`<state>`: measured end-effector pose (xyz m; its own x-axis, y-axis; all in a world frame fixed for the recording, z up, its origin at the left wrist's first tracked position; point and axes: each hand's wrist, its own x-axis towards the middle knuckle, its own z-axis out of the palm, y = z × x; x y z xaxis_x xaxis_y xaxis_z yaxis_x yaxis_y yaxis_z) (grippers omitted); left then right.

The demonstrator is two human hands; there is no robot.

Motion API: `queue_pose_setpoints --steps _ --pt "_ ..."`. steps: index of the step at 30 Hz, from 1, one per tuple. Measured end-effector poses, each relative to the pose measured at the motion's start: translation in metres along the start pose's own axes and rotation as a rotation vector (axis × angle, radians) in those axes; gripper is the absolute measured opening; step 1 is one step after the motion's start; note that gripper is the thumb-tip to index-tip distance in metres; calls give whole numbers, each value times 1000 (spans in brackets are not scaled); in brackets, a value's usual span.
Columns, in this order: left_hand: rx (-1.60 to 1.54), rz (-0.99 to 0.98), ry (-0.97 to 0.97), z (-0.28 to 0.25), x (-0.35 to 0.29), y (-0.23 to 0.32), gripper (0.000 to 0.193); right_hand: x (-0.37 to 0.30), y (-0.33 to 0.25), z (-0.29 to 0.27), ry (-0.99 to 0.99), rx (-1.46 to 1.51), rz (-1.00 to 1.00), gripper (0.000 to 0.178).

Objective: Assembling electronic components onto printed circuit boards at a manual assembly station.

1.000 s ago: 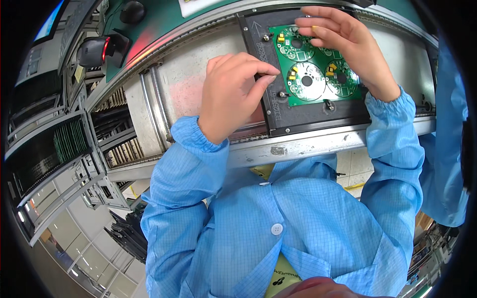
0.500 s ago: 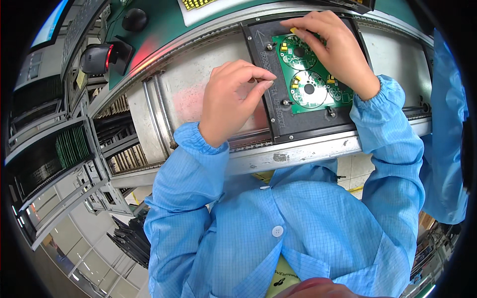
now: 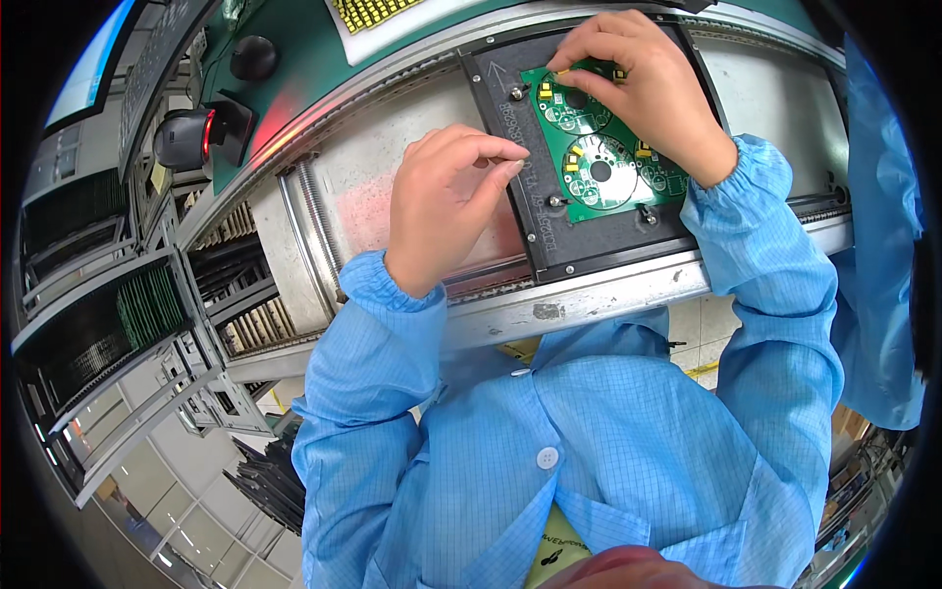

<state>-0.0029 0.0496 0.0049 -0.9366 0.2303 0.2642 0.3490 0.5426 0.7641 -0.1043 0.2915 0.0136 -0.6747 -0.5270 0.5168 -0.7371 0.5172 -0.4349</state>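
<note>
A green circuit board [image 3: 589,208] with round printed outlines and several small yellow components [image 3: 572,163] lies in a black fixture plate [image 3: 535,221]. Over the board's far left part, my right hand [image 3: 633,79] pinches a small yellow component [image 3: 562,71] between thumb and forefinger, down at the board's surface. My left hand [image 3: 446,191] hovers beside the plate's left edge, thumb and forefinger tips brought together. Whatever may be between those tips is too small to make out. My right hand covers the board's far right part.
The plate sits on a conveyor with a metal front rail [image 3: 579,299]. Beyond it, on a green bench, are a white tray of yellow components [image 3: 378,12], a black mouse [image 3: 254,59] and a scanner with a red light [image 3: 184,137]. Racks [image 3: 147,304] stand at left.
My right hand has lowered the yellow component to the board, its fingertips shifting slightly left and nearer. The left hand has drifted slightly left. The whole view has shifted a little.
</note>
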Motion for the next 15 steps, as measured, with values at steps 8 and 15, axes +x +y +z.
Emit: queue_pose_setpoints --steps 8,15 --pt "-28 0 -6 0 1 1 11 -3 -5 5 -41 34 151 20" --pt "-35 -7 -6 0 1 3 12 1 -3 4 -66 -45 -1 19"
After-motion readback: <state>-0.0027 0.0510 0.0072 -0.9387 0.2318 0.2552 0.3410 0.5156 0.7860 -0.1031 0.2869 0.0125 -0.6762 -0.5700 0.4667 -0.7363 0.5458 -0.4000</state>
